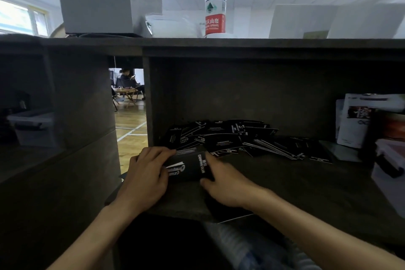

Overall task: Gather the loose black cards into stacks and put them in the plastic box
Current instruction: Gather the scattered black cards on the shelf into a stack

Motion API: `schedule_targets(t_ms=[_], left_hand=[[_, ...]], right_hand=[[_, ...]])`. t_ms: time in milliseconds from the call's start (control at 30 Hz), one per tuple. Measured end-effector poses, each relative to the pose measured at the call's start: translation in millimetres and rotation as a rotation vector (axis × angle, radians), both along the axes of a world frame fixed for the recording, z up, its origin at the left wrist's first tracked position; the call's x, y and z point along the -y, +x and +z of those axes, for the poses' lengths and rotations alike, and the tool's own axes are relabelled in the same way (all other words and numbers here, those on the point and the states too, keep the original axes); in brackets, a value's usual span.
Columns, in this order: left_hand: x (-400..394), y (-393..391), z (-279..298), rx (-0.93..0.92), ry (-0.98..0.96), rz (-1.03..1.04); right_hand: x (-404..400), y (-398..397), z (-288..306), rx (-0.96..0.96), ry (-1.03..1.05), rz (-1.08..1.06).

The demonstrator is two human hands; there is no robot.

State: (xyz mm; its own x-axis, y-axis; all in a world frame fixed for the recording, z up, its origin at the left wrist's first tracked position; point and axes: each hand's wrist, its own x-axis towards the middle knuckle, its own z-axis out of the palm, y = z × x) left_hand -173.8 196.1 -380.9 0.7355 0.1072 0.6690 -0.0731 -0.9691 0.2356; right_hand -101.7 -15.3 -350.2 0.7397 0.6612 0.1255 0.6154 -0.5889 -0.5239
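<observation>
Hands: two, left and right | stack: one, gripped | loose cards: uncountable

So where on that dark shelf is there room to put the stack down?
Bare dark shelf lies right of the right hand, between the loose black cards behind and the clear plastic box at the right edge. The back-left corner is crowded with cards.

A stack of cards sits at centre frame on the shelf, between the left hand and right hand. Loose cards lie behind it. A plastic box stands at the right edge; a bottle stands above on the table.
</observation>
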Motion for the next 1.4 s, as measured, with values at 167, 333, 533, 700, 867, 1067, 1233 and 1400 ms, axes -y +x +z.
schedule_targets(t_ms=[167, 333, 533, 700, 867, 1067, 1233, 1400], left_hand=[[5, -3, 2, -0.025, 0.047, 0.046], [6, -2, 2, -0.020, 0.029, 0.052], [7, -3, 3, 0.004, 0.076, 0.064], [11, -2, 3, -0.020, 0.065, 0.068], [12, -6, 3, -0.022, 0.023, 0.040], [15, -9, 6, -0.020, -0.093, 0.026], [11, -7, 3, -0.028, -0.025, 0.021], [12, -8, 4, -0.048, 0.051, 0.013]], right_hand=[[22, -10, -3, 0.227, -0.090, 0.031], [111, -32, -6, 0.250, -0.238, 0.095], [137, -27, -18, 0.362, -0.182, 0.166], [106, -20, 12, 0.287, -0.094, 0.167], [42, 4, 27, 0.296, -0.090, 0.050], [-16, 7, 9, 0.265, 0.183, -0.079], [-21, 6, 0, 0.261, 0.247, 0.021], [-38, 8, -5, 0.325, 0.128, 0.148]])
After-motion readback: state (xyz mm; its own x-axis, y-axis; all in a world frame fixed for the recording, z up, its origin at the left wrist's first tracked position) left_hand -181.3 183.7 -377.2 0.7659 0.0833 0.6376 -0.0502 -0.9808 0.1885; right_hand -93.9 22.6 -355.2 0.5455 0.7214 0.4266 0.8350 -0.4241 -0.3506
